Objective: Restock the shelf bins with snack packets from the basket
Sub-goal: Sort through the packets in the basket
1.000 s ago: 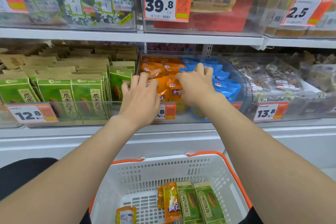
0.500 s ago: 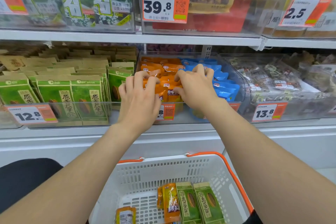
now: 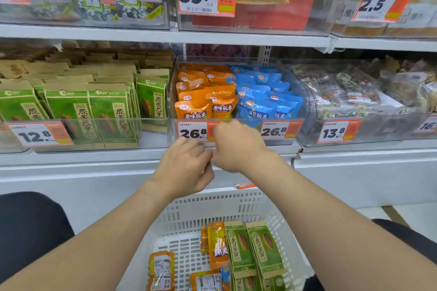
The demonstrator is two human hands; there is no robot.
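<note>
Both hands have drawn back from the middle bin (image 3: pixel 303 101): left hand (image 3: pixel 183 168) and right hand (image 3: pixel 236 146) hang loosely curled, empty. Orange packets (image 3: pixel 205 101) stand face-out for shoppers; more wait in the basket (image 3: pixel 212 208).

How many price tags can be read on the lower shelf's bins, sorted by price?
12.8 tag: 1
26.8 tags: 2
13.8 tag: 1
tag starting 16, cut off by the right edge: 1
Total: 5
</note>
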